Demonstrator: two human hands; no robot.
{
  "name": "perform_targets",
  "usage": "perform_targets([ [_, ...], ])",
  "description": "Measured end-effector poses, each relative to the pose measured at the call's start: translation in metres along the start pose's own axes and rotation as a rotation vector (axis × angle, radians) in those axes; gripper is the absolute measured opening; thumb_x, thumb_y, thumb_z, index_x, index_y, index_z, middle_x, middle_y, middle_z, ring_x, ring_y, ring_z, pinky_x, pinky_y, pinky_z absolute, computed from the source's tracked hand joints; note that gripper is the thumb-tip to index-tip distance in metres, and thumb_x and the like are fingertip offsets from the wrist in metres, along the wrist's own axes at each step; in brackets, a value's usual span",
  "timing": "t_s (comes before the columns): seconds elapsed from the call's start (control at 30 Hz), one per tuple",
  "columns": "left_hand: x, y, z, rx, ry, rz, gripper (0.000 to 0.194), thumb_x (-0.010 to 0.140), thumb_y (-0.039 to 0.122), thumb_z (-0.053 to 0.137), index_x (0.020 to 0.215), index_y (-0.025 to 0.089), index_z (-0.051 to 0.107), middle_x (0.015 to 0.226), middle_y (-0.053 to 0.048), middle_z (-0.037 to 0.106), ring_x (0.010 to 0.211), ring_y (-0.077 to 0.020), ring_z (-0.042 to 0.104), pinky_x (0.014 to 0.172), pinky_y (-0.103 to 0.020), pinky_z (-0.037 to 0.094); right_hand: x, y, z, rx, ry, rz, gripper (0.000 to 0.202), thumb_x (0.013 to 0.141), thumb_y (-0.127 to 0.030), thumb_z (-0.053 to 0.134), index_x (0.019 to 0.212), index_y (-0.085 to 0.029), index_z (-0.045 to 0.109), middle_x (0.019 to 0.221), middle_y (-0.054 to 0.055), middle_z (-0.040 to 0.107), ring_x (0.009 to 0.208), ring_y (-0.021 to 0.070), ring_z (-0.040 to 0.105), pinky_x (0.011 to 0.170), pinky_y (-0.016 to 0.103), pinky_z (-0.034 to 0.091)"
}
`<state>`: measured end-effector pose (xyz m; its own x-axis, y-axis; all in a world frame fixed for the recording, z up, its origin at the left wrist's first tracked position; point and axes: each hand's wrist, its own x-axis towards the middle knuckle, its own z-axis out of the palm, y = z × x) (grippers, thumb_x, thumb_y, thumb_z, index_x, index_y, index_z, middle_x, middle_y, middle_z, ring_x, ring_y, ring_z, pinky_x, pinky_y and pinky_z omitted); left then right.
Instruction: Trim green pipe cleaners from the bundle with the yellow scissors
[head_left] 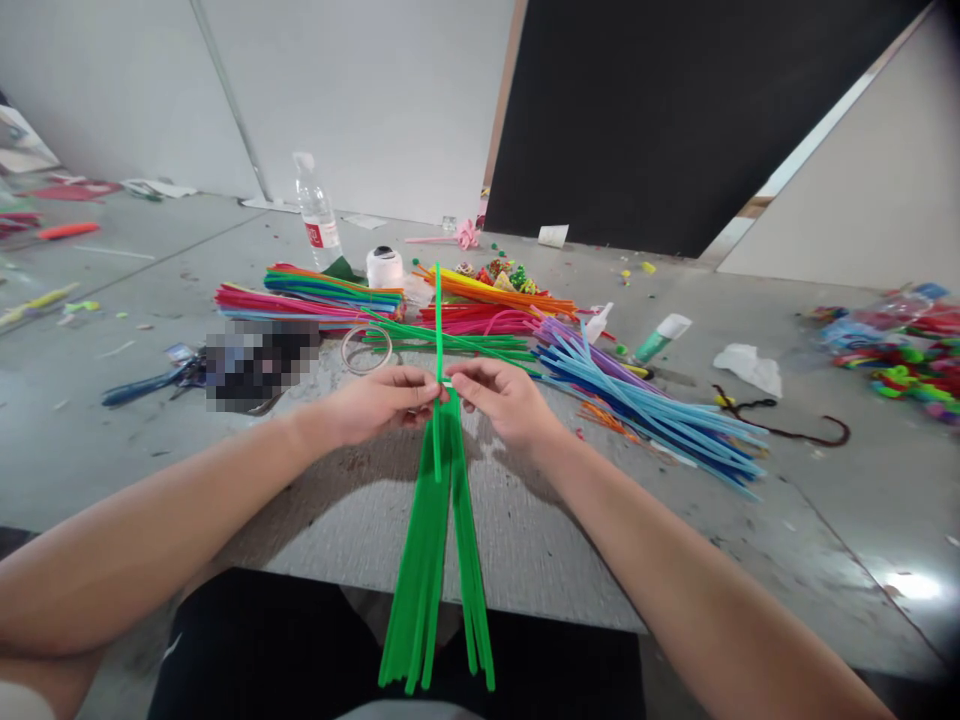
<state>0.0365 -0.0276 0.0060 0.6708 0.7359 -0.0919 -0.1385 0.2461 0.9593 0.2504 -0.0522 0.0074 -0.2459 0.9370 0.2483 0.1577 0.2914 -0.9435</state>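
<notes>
Grey tabletop [360, 540], green pipe cleaners [425, 550], lengthwise, fanning toward the wearer

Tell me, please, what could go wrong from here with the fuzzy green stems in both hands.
The bunch of long, fuzzy green stems is gathered at the fingertips of the left hand and right hand, so it could slip and scatter if the grip loosens. Its loose lower ends reach past the near edge of the grey tabletop and might catch on the black clothing.

The forearms [187, 490] are bare; black legwear [262, 640] bears a white mark [172, 648].
</notes>
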Motion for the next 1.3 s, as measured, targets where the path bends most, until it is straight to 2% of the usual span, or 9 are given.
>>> perform_targets([
  [0.1,0.000,-0.003,0.001,0.076,-0.089,-0.013,0.036,0.081,0.048,0.086,0.083,0.014,0.072,0.071,0.001,0.057,0.063,-0.0089,0.050,0.058,-0.023,0.038,0.001,0.001,-0.001,0.120,-0.123,0.093,0.032,0.083,-0.054,0.080,0.090,-0.023,0.075,0.077,0.001,0.072,0.069,0.0154,0.062,0.068,0.032,0.050],
  [0.33,-0.003,0.004,0.000,0.309,-0.102,-0.009,0.035,0.088,0.046,0.077,0.075,0.015,0.066,0.066,0.001,0.056,0.061,-0.0095,0.050,0.057,-0.025,0.034,-0.001,0.003,0.003,0.258,-0.127,0.199,0.033,0.070,-0.044,0.091,0.088,-0.022,0.074,0.073,0.000,0.070,0.066,0.0146,0.061,0.066,0.032,0.049],
  [0.53,-0.004,0.007,0.004,0.313,0.013,-0.012,0.031,0.083,0.044,0.080,0.076,0.016,0.069,0.072,0.000,0.063,0.062,-0.0096,0.053,0.059,-0.026,0.038,-0.001,0.006,0.004,0.236,-0.106,0.196,0.029,0.072,-0.042,0.086,0.087,-0.022,0.072,0.076,-0.001,0.069,0.064,0.0129,0.058,0.063,0.031,0.046],
  [0.7,-0.005,0.009,0.006,0.323,0.046,-0.006,0.030,0.081,0.044,0.082,0.076,0.017,0.069,0.072,0.001,0.064,0.065,-0.0103,0.056,0.063,-0.026,0.041,-0.001,0.007,0.004,0.219,-0.101,0.169,0.030,0.073,-0.042,0.086,0.088,-0.022,0.071,0.076,-0.002,0.068,0.064,0.0127,0.057,0.063,0.030,0.046],
  [0.83,-0.007,0.010,0.006,0.301,0.047,-0.016,0.031,0.081,0.045,0.082,0.078,0.017,0.069,0.075,-0.001,0.066,0.067,-0.0116,0.059,0.063,-0.027,0.043,-0.001,0.006,0.005,0.213,-0.115,0.146,0.030,0.075,-0.043,0.086,0.089,-0.023,0.070,0.075,-0.002,0.069,0.066,0.0134,0.058,0.063,0.030,0.046],
  [1.13,-0.007,0.011,0.005,0.363,0.000,0.030,0.021,0.085,0.034,0.074,0.074,0.017,0.067,0.070,-0.001,0.062,0.065,-0.0119,0.057,0.063,-0.028,0.043,-0.004,0.001,0.008,0.236,-0.139,0.138,0.029,0.077,-0.043,0.086,0.092,-0.024,0.072,0.079,-0.002,0.071,0.066,0.0133,0.060,0.063,0.029,0.049],
  [1.3,-0.008,0.014,0.008,0.382,-0.001,0.035,0.023,0.086,0.033,0.074,0.072,0.017,0.066,0.067,0.001,0.061,0.063,-0.0111,0.056,0.062,-0.027,0.044,-0.005,0.000,0.007,0.230,-0.167,0.083,0.025,0.079,-0.040,0.084,0.089,-0.024,0.068,0.080,-0.002,0.072,0.071,0.0149,0.066,0.071,0.032,0.056],
])
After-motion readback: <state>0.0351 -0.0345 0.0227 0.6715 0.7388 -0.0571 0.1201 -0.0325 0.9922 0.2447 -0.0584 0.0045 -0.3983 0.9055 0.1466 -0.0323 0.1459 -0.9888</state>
